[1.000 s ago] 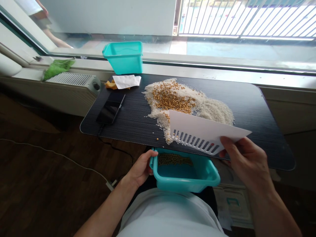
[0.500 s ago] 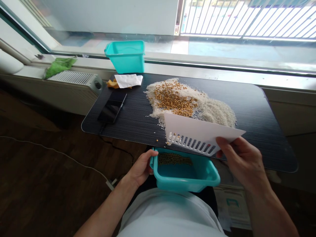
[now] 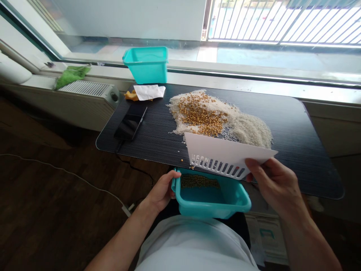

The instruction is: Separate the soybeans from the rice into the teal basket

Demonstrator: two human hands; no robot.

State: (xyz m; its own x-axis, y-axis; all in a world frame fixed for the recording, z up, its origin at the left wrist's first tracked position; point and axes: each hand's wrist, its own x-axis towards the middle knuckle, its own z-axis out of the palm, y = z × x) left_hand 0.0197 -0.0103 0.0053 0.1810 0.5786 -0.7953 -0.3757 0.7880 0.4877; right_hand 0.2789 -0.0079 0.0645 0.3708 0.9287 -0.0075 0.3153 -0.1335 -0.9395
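Observation:
My right hand [image 3: 275, 184] grips a white slotted plastic scoop [image 3: 225, 155] by its right end, its slotted edge down at the near edge of the black table [image 3: 290, 124]. A few yellow beans lie at the scoop's left corner. Behind the scoop spreads a pile of white rice mixed with yellow beans [image 3: 208, 114]. My left hand [image 3: 163, 190] holds the left rim of a teal tub [image 3: 211, 195] just below the table edge, against my lap. Beans lie along the tub's far side.
A second teal tub [image 3: 146, 64] stands on the window sill at the back. A dark phone [image 3: 130, 123] with a cable lies on the table's left part, with a white paper [image 3: 149, 92] and something orange behind it. A radiator [image 3: 84, 90] and green cloth [image 3: 72, 72] are at left.
The scoop has slid toward me to the table's near edge, pushing a few beans along with it. The left hand and the tub have stayed in place.

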